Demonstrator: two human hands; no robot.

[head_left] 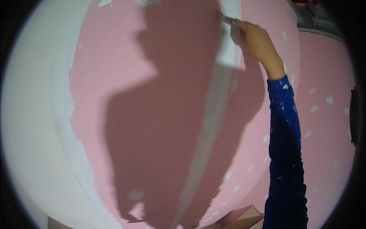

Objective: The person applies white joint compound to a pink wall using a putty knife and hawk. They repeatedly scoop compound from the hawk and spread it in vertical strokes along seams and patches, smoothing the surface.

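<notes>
My right hand [254,40] is raised high against a pink plasterboard wall [114,72], its fingers closed around a putty knife [228,19]. I see the knife nearly edge-on, its tip pointing left at the white filler band [213,107] that runs down the board joint. Part of its handle is hidden by the fingers. White filler specks dot the blue sleeve [284,126] on my right arm. My left hand does not appear.
My shadow [167,126] darkens much of the board and the band. A second, wider filler strip [63,103] edges the pale wall [30,114] on the left. Small filler patches [314,108] spot the right-hand wall. A brown cardboard-like piece [246,219] stands low at the right.
</notes>
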